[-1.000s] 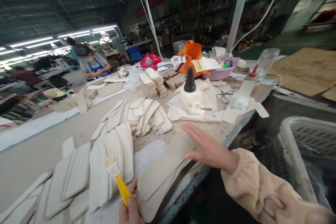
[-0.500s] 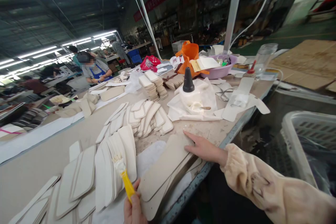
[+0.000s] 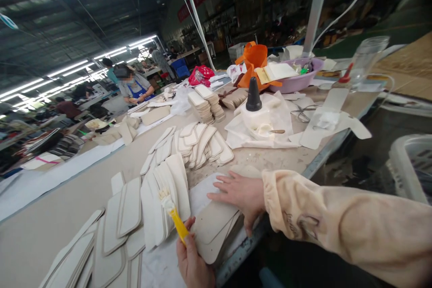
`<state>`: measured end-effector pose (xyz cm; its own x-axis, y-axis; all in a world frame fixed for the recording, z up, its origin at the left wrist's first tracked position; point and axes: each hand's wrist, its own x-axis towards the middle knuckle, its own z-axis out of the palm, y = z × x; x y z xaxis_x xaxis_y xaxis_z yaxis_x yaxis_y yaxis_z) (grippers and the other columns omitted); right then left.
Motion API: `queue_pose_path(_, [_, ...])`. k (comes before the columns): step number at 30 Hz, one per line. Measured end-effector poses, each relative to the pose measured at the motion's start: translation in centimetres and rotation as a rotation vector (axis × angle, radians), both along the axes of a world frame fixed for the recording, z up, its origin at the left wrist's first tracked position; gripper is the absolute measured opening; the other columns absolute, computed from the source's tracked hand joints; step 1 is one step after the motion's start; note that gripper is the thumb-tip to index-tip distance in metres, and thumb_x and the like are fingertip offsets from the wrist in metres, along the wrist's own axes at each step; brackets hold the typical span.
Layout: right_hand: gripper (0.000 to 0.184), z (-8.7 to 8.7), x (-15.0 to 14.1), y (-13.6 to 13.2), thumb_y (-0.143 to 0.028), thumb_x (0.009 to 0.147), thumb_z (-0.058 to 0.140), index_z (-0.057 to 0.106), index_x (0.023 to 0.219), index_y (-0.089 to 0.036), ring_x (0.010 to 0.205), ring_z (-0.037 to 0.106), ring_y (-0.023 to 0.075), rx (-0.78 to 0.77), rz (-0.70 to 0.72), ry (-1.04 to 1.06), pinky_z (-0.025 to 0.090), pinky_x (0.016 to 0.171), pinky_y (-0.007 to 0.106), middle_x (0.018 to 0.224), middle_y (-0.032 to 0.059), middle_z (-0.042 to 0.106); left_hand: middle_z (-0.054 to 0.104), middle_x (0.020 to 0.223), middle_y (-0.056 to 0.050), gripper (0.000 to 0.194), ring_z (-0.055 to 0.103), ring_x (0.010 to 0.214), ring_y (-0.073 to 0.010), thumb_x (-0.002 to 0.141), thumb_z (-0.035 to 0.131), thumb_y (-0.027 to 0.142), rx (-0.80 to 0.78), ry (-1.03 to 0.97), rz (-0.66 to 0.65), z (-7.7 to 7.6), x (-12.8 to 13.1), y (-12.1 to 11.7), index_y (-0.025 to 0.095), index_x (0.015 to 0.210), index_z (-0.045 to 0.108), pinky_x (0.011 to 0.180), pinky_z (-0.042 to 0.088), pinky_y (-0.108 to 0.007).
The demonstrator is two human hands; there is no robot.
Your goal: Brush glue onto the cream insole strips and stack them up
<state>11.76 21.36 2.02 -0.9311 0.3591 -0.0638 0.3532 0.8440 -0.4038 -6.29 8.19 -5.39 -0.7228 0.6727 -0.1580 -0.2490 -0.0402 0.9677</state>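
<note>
My left hand (image 3: 194, 261) is closed round the yellow handle of a glue brush (image 3: 177, 224), its bristles coated in white and pointing up and away. Beside it, at the table's near edge, lie beige rounded panels (image 3: 211, 229), a few overlapping. My right hand (image 3: 238, 193) rests over these panels with its fingers spread, palm down, hiding part of them. Left of the brush, fanned cream panels (image 3: 165, 198) are spread in overlapping rows. Farther off, a white glue container with a black cone top (image 3: 254, 96) stands on a plastic sheet, a small stick at its opening.
Stacks of small panels (image 3: 205, 103) sit at the table's middle. Scissors (image 3: 301, 111), a purple basin (image 3: 297, 78) and a glass jar (image 3: 369, 60) are toward the back right. A white plastic basket (image 3: 405, 162) stands beyond the table edge. A co-worker (image 3: 133, 85) is across the table.
My right hand has moved left from the panels' far edge and now lies spread across them. The brush stays in my left hand. The view has shifted slightly.
</note>
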Motion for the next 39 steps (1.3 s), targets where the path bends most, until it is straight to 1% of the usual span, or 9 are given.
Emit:
queue_pose_path(5, [0.107, -0.4, -3.0, -0.7, -0.063, 0.052, 0.072, 0.036, 0.138, -0.010, 0.103, 0.055, 0.0350, 0.121, 0.039, -0.017, 0.016, 0.102, 0.062, 0.107, 0.0182, 0.063, 0.064, 0.117, -0.008, 0.045, 0.062, 0.097, -0.0210, 0.082, 0.055, 0.048, 0.017, 0.007, -0.047, -0.3, 0.2, -0.3, 0.019, 0.116, 0.059, 0.077, 0.050, -0.029])
queue_pose_path(8, [0.075, -0.6, -3.2, -1.4, -0.061, 0.061, 0.068, 0.056, 0.115, -0.010, 0.090, 0.059, 0.0295, 0.199, -0.036, -0.014, 0.028, 0.098, 0.054, 0.095, 0.0143, 0.064, 0.064, 0.118, -0.007, 0.044, 0.061, 0.099, -0.0210, 0.082, 0.055, 0.048, 0.033, 0.015, -0.038, -0.3, 0.6, -0.5, 0.020, 0.117, 0.058, 0.079, 0.049, -0.030])
queue_pose_path(10, [0.068, -0.7, -3.1, -1.9, -0.060, 0.062, 0.068, 0.058, 0.109, -0.011, 0.088, 0.058, 0.0285, 0.198, -0.093, -0.006, 0.036, 0.091, 0.048, 0.094, 0.0137, 0.063, 0.064, 0.117, -0.005, 0.042, 0.059, 0.100, -0.0198, 0.082, 0.056, 0.047, 0.037, 0.020, -0.020, -0.4, 0.7, -0.5, 0.021, 0.115, 0.059, 0.080, 0.048, -0.028])
queue_pose_path(15, [0.106, -0.4, -1.0, -2.1, -0.057, 0.056, 0.074, 0.028, 0.143, -0.019, 0.116, 0.045, 0.0359, 0.128, -0.115, 0.057, 0.027, 0.099, 0.055, 0.124, 0.0168, 0.053, 0.066, 0.107, -0.004, 0.043, 0.057, 0.094, -0.0202, 0.077, 0.059, 0.052, -0.035, 0.085, 0.057, -0.8, 0.4, 0.0, 0.019, 0.105, 0.064, 0.083, 0.045, -0.032])
queue_pose_path(18, [0.126, -0.4, 1.9, -1.0, -0.056, 0.047, 0.079, 0.012, 0.149, -0.022, 0.131, 0.025, 0.0427, 0.063, -0.166, 0.007, 0.013, 0.103, 0.062, 0.143, 0.0195, 0.033, 0.065, 0.109, -0.004, 0.045, 0.054, 0.102, -0.0212, 0.079, 0.057, 0.053, -0.027, 0.141, 0.063, -0.7, 0.5, 0.0, 0.019, 0.108, 0.064, 0.096, 0.038, -0.035])
queue_pose_path(20, [0.130, -0.6, 3.9, 0.0, -0.053, 0.043, 0.081, 0.012, 0.149, -0.021, 0.130, 0.027, 0.0439, 0.029, -0.212, -0.059, 0.012, 0.103, 0.063, 0.142, 0.0204, 0.033, 0.064, 0.112, -0.005, 0.048, 0.053, 0.107, -0.0220, 0.081, 0.054, 0.053, -0.061, 0.151, 0.007, -0.5, 0.6, -0.2, 0.020, 0.115, 0.061, 0.101, 0.034, -0.038])
queue_pose_path(28, [0.102, -1.4, 6.0, 2.2, -0.037, 0.055, 0.078, 0.032, 0.143, -0.012, 0.102, 0.052, 0.0300, 0.103, -0.087, 0.015, 0.034, 0.094, 0.044, 0.111, 0.0159, 0.057, 0.066, 0.101, -0.005, 0.045, 0.057, 0.098, -0.0222, 0.082, 0.050, 0.055, -0.128, 0.328, -0.022, -0.1, 0.4, -0.7, 0.018, 0.104, 0.065, 0.093, 0.041, -0.035])
queue_pose_path(32, [0.093, -1.2, 5.7, 2.2, -0.041, 0.055, 0.078, 0.042, 0.137, -0.017, 0.109, 0.049, 0.0307, 0.067, -0.090, 0.038, 0.025, 0.102, 0.048, 0.116, 0.0138, 0.056, 0.066, 0.101, -0.004, 0.043, 0.056, 0.098, -0.0212, 0.083, 0.049, 0.054, -0.132, 0.325, -0.009, 0.3, 0.6, -0.7, 0.018, 0.102, 0.064, 0.092, 0.040, -0.034])
queue_pose_path(39, [0.092, -1.6, 3.6, 1.6, -0.041, 0.061, 0.076, 0.035, 0.142, -0.023, 0.117, 0.045, 0.0321, 0.019, 0.076, 0.092, 0.011, 0.105, 0.057, 0.123, 0.0126, 0.054, 0.063, 0.119, -0.008, 0.045, 0.054, 0.111, -0.0238, 0.086, 0.048, 0.050, -0.059, 0.262, -0.064, 0.8, 1.0, -0.7, 0.017, 0.115, 0.059, 0.097, 0.038, -0.037])
